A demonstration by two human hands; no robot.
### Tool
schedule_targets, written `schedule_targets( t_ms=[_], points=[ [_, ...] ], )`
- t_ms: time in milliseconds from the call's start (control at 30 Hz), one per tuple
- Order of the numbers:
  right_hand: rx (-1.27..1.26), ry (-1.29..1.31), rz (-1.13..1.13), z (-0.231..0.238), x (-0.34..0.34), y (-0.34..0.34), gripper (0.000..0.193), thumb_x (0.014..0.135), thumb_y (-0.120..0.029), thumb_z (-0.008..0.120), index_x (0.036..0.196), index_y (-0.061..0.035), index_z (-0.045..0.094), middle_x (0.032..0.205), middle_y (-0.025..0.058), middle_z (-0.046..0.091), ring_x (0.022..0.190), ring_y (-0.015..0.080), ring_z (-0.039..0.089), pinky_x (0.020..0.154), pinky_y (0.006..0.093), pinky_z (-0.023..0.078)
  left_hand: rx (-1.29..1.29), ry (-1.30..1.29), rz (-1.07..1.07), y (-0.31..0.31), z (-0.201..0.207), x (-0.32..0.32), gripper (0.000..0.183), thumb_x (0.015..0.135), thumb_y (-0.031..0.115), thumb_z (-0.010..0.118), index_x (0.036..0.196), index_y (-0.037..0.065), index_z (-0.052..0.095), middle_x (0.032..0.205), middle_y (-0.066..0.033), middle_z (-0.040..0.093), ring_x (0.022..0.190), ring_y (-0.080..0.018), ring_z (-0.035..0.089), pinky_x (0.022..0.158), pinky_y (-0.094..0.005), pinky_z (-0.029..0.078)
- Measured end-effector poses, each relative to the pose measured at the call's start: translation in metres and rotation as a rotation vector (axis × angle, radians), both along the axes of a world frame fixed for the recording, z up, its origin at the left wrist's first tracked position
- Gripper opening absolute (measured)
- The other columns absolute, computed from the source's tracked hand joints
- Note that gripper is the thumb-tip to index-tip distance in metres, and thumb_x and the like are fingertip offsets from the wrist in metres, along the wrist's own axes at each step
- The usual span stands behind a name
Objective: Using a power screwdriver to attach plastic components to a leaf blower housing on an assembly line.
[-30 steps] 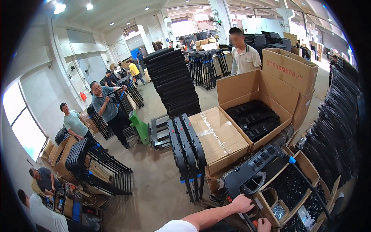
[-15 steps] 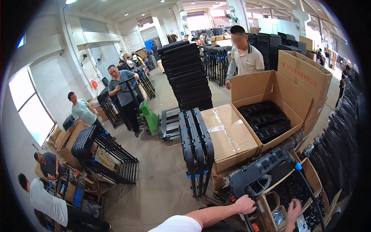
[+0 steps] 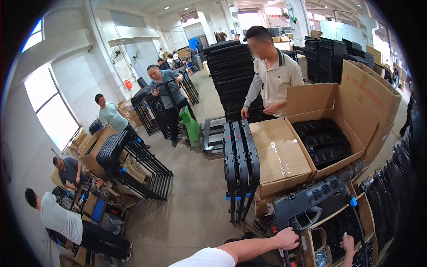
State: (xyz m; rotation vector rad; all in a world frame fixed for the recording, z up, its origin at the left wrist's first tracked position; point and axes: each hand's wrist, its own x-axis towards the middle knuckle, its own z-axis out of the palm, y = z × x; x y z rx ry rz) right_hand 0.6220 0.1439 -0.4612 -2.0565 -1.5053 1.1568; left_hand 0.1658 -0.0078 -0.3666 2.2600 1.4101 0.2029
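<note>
My left hand [image 3: 287, 239] is closed on the tube of a black frame, just below its black vented plastic panel [image 3: 313, 200]. The frame leans over an open carton with dividers [image 3: 307, 249], and a blue clip [image 3: 353, 201] sits on its far right tube. Over the carton's compartment of small black parts [image 3: 334, 231] is my right hand [image 3: 347, 243], its fingers apart and nothing visible in them. A clear bag of small silvery parts [image 3: 321, 258] lies in a neighbouring compartment.
Three folded black frames [image 3: 240, 164] stand beside a taped carton [image 3: 280, 151]. Next to it, an open carton [image 3: 311, 100] holds black panels. A co-worker in a light polo [image 3: 278, 75] stands behind; another holds a green pallet jack [image 3: 190, 127]. Wrapped black parts [image 3: 387, 191] line the right.
The view has shifted, moving the scene rightward. The polo-shirted co-worker has come to the folded frames and reaches a hand to their tops. My right hand has moved farther into the carton; my left keeps its grip.
</note>
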Motion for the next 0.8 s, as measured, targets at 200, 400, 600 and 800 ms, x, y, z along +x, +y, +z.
schedule_targets(
  t_ms=[200, 400, 600, 800],
  points=[
    [0.732, -0.285, 0.067, 0.040, -0.016, 0.030, 0.024, 0.105, -0.018, 0.058, 0.111, 0.0041, 0.066, 0.109, 0.0230, 0.070, 0.101, 0.0404, 0.067, 0.088, 0.0462, 0.051, 0.033, 0.005, 0.021, 0.000, -0.003, -0.001, 0.040, 0.096, 0.040, 0.060, 0.078, 0.006, 0.071, 0.073, -0.0158, 0.070, 0.075, -0.0333, 0.067, 0.086, -0.0419, 0.046],
    [0.697, -0.641, -0.015, 0.049, 0.003, 0.054, 0.037, 0.107, -0.031, 0.055, 0.129, -0.0020, 0.065, 0.124, 0.0216, 0.069, 0.121, 0.0431, 0.062, 0.104, 0.0509, 0.046, -0.008, -0.036, 0.050, 0.001, 0.003, 0.000, 0.038, 0.093, 0.038, 0.061, 0.078, 0.004, 0.071, 0.072, -0.0173, 0.071, 0.076, -0.0346, 0.069, 0.089, -0.0431, 0.046],
    [0.402, -0.480, 0.048, 0.030, 0.008, 0.070, 0.052, 0.108, -0.048, 0.052, 0.109, 0.0019, 0.067, 0.106, 0.0274, 0.072, 0.105, 0.0481, 0.067, 0.091, 0.0533, 0.051, 0.002, -0.053, 0.072, -0.001, -0.003, 0.000, 0.037, 0.093, 0.037, 0.061, 0.079, 0.004, 0.070, 0.071, -0.0166, 0.070, 0.075, -0.0347, 0.068, 0.089, -0.0429, 0.046],
    [0.363, -0.439, 0.091, 0.032, 0.001, 0.083, 0.058, 0.109, -0.050, 0.050, 0.100, 0.0044, 0.065, 0.098, 0.0299, 0.070, 0.096, 0.0501, 0.066, 0.085, 0.0528, 0.050, 0.076, -0.133, 0.084, -0.002, -0.011, -0.004, 0.034, 0.095, 0.037, 0.064, 0.082, 0.005, 0.070, 0.074, -0.0140, 0.069, 0.077, -0.0347, 0.065, 0.086, -0.0419, 0.049]
  ],
)
